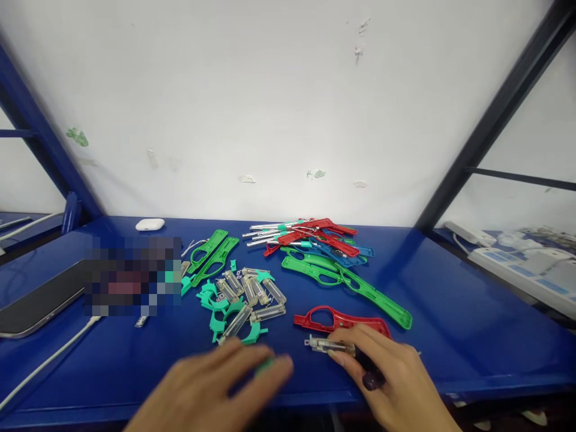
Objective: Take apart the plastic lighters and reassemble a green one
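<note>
My right hand point(391, 372) is closed around a clear plastic lighter fuel tank point(330, 345). A dark rod-shaped tool point(372, 379), its kind unclear, is also held in that hand, under the fingers. Just behind it lies a red lighter handle half point(355, 321). Blurred by motion, my left hand point(220, 384) is above the table's front part, with a small green plastic piece point(264, 366) between thumb and index finger. Beyond the left hand, several clear fuel tanks point(254, 290) lie in a loose heap with curved green plastic triggers point(218, 324).
Green handle halves point(378, 297) lie at centre right, and another green pair point(211, 255) at left. Long-nosed lighter assemblies point(315, 234) are piled near the wall. A phone point(40, 300), white cable point(49, 363), white earbud case point(150, 224) and pixelated patch occupy the left side.
</note>
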### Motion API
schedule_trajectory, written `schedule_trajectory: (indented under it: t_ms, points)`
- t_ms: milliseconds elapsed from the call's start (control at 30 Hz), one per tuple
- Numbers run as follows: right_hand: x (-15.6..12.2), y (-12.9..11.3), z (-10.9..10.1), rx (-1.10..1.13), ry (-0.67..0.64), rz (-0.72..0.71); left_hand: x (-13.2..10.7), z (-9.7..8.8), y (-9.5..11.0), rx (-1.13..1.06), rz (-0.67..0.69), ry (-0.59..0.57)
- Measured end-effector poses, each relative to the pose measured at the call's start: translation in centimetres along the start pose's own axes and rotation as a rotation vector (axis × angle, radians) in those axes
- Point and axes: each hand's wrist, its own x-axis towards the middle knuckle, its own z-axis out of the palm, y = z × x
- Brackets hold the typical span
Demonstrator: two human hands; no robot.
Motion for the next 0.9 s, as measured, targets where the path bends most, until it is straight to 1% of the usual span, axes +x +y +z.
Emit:
schedule_trajectory:
  t_ms: [67,100,133,167,233,333,400,467,533,633,700,800,900]
  points:
    - [-0.1,0.3,0.2,0.0,0.01,-0.013,2.3,-1.5,-1.7,0.083,0.037,-0.062]
    - [-0.2,0.4,0.2,-0.001,0.017,-0.014,3.2,-1.9,-2.4,0.14,0.05,-0.037]
    - [-0.2,0.5,0.3,-0.002,0.027,-0.014,3.9,-2.0,-2.9,0.185,0.046,-0.046]
    - [-0.2,0.4,0.3,-0.005,0.04,-0.017,4.3,-1.9,-3.1,0.208,0.033,-0.007]
    - [0.1,-0.2,0.2,-0.021,0.074,-0.046,4.4,-1.3,-2.7,0.174,-0.009,0.047]
    - [0.7,-1.8,0.1,-0.064,0.127,-0.131,3.7,-0.1,-0.6,0.048,-0.064,0.121]
    - [1.2,-3.0,0.3,-0.098,0.166,-0.18,3.5,0.4,0.7,-0.006,-0.067,0.174]
    - [1.4,-3.8,0.6,-0.119,0.208,-0.205,3.7,0.5,1.4,-0.072,-0.06,0.214]
    - [1.5,-4.2,0.9,-0.115,0.242,-0.201,4.2,0.1,1.6,-0.153,-0.042,0.219]
    - [1.5,-4.3,1.2,-0.083,0.247,-0.196,4.8,-0.6,1.5,-0.226,-0.014,0.161]
    - [1.6,-4.1,1.3,-0.066,0.246,-0.202,4.9,-0.9,1.3,-0.244,-0.016,0.151]
    - [1.7,-3.9,1.3,-0.037,0.245,-0.212,4.5,-0.7,1.2,-0.278,-0.05,0.174]
    - [1.7,-3.8,1.5,-0.016,0.228,-0.214,3.9,-0.4,1.2,-0.288,-0.075,0.17]
